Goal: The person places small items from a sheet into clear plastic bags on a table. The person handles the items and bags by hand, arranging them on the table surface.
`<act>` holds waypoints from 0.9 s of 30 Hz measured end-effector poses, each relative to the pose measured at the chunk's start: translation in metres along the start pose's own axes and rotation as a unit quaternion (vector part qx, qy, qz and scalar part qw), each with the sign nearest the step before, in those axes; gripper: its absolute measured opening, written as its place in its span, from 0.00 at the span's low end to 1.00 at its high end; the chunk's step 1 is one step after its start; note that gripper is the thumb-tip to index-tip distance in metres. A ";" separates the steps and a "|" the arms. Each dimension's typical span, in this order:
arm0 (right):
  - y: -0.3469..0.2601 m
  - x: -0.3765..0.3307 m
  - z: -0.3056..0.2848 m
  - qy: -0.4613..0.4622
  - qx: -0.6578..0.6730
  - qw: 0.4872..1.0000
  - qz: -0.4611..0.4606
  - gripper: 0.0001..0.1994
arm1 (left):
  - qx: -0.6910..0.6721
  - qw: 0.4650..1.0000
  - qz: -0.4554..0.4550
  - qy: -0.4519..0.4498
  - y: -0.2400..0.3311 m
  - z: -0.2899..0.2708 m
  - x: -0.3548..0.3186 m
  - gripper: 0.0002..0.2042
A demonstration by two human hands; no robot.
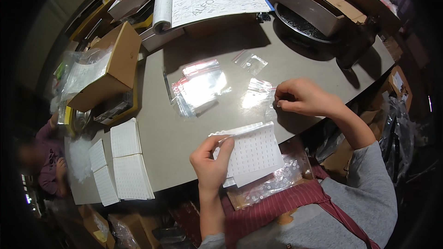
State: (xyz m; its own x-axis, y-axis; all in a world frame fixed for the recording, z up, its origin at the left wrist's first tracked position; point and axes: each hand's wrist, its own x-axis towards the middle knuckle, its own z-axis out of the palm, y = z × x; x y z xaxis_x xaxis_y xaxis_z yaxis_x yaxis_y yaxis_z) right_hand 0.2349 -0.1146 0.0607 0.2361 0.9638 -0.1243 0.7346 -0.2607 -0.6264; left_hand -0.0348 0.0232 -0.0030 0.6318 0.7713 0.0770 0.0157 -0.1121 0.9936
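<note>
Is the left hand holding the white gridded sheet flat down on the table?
No, the left hand holds the white gridded sheet lifted at the table edge, above a tray of small parts.

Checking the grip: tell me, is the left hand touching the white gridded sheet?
Touching. The head view shows the left hand with its fingers wrapped over the white gridded sheet.

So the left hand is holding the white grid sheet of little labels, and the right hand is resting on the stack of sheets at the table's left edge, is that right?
Not quite. The left hand does hold the white grid sheet, but the right hand is at a small clear plastic bag near the middle of the table, pinching its edge. The stack of sheets lies untouched. The head view shows this.
</note>
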 end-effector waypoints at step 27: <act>-0.003 0.058 0.021 0.174 -0.245 0.953 -0.046 0.09 | -0.022 1.000 0.012 0.013 -0.001 -0.008 -0.003 0.06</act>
State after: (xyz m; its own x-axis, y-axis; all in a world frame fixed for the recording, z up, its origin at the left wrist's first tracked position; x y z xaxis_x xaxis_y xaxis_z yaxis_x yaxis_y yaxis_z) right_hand 0.2328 -0.0563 0.0392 0.2903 0.9291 0.2290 0.9510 -0.2536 -0.1767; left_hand -0.0428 0.0262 -0.0040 0.6110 0.7849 0.1028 -0.0346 -0.1033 0.9941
